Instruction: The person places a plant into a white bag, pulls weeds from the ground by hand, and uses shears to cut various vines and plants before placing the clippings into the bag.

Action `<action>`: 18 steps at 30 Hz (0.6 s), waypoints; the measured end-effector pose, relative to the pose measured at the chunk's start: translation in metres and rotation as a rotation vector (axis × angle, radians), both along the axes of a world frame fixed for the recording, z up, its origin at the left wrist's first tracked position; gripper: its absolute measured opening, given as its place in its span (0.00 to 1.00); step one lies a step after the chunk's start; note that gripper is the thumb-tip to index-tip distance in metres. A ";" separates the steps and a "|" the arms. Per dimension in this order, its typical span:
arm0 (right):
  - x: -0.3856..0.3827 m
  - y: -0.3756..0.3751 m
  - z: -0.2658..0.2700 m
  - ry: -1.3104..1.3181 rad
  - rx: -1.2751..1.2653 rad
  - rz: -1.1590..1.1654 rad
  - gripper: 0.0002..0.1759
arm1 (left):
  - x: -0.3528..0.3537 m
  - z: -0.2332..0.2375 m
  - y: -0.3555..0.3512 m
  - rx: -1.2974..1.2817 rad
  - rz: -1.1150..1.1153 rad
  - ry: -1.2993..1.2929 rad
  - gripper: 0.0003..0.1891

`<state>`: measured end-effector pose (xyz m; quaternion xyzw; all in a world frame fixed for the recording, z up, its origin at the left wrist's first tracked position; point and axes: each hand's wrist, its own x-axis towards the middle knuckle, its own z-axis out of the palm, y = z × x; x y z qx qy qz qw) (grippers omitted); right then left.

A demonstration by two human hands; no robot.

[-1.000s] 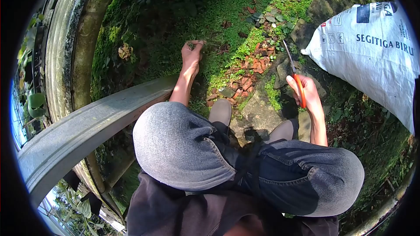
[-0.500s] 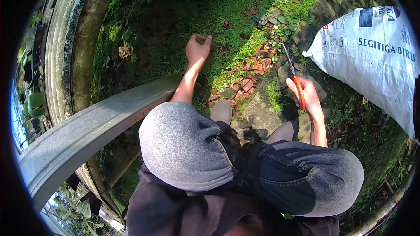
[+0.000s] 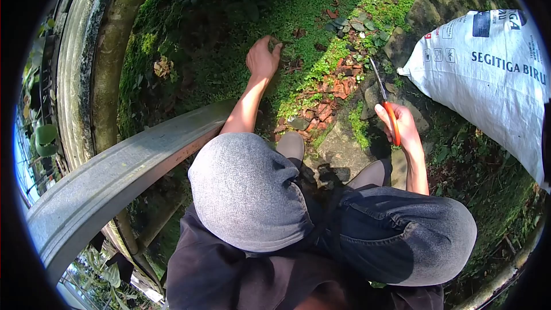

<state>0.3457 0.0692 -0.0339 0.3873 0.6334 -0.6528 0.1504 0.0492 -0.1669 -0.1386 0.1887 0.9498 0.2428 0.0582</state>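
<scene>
My left hand point(image 3: 263, 59) reaches down to the low green plants point(image 3: 298, 20), its thumb and fingers curved towards each other. Whether something small is between the fingertips is too hard to make out. In my right hand point(image 3: 402, 123) are scissors with orange handles point(image 3: 391, 121), their blades pointing up and away from me over the stones. The blades look closed together. Reddish broken chips point(image 3: 324, 109) lie on the soil between the two hands.
A white printed sack point(image 3: 476, 63) lies at the right. A grey metal beam point(image 3: 132, 161) crosses the left side, near my left forearm. Flat stones point(image 3: 341, 143) lie by my shoes point(image 3: 291, 146). A mossy rail point(image 3: 109, 51) stands at the far left.
My left hand has moved slightly forward and to the right, and its fingers have come closer to the plants. My right hand and the scissors have hardly moved.
</scene>
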 end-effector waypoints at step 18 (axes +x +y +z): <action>-0.048 -0.038 -0.035 -0.018 -0.596 0.054 0.37 | 0.029 0.001 0.001 0.059 0.252 -0.392 0.14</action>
